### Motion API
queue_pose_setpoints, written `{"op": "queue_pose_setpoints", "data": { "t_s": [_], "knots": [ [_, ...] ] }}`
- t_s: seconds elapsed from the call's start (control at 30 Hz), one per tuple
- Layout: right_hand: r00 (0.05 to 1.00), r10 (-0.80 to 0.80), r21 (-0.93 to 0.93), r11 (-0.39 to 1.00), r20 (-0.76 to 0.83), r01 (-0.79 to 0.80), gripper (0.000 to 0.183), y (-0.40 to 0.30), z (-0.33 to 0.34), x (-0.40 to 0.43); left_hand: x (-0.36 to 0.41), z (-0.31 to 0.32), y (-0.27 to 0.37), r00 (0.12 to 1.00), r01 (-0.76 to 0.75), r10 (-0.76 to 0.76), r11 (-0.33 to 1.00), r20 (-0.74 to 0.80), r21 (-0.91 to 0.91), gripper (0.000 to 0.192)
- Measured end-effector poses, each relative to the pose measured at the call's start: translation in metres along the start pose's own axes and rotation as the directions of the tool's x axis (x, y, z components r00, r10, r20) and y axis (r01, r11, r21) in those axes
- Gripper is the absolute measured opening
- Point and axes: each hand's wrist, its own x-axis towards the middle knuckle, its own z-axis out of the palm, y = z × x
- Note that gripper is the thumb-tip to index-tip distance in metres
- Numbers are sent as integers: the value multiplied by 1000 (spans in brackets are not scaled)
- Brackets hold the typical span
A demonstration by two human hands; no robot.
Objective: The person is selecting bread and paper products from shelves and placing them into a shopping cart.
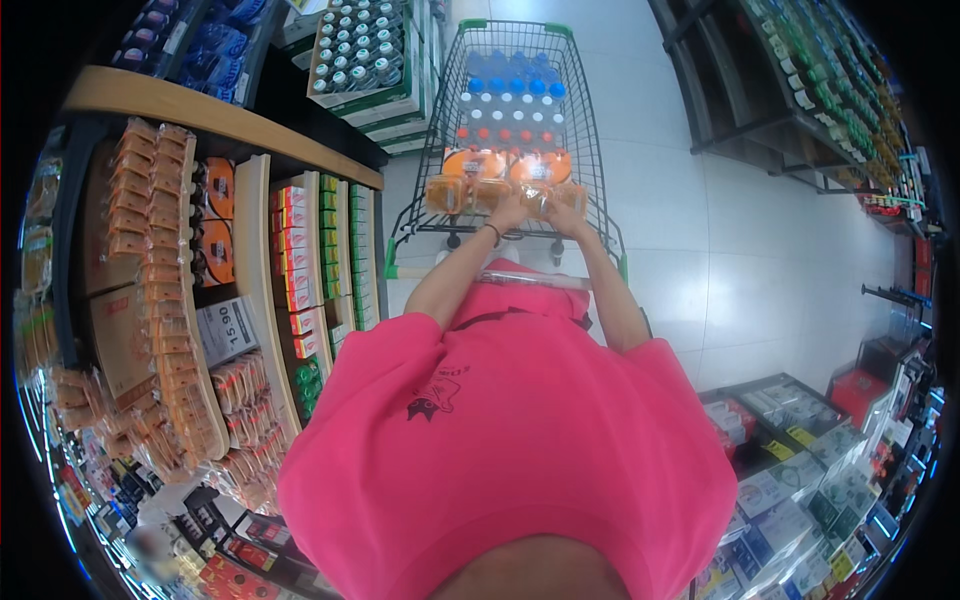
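My left hand [511,212] and my right hand [564,217] reach into a wire shopping cart [587,97] with green corner caps. Between them they hold a clear-wrapped pack of tan food [534,198] by its two sides. It sits in a row at the cart's near end, with a similar pack [445,193] at the far left of that row. Behind the row lie orange-wrapped multipacks [474,164]. Farther up are rows of clear bottles [501,119], with red, white and blue caps. My fingertips are partly hidden by the packs.
Shelves on the left hold more tan food packs [161,277] and small red-and-white boxes [294,247]. Crates of capped bottles [360,52] are stacked beside the cart. A dark bottle rack [750,82] stands across the tiled floor [660,202]. A person [169,502] is at lower left.
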Motion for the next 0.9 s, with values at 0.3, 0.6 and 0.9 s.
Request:
{"op": "queue_pose_setpoints", "data": {
  "t_s": [0.3, 0.6, 0.9],
  "knots": [
    [984, -115, -43, 993, -137, 110, 40, 26, -2, 3, -29, -38, 45, 972, -77, -19, 914, 233, 398, 41],
    [998, 3, -101, 995, -63, -10, 52, 43, 9, 6, -29, -44, 43, 921, -331, 163, 806, 353, 491, 57],
    [998, -13, -75, 997, -61, 9, 39, 0, -3, -14, -26, -30, 17, 935, -355, 271, 686, 230, 635, 36]
  ]
}}
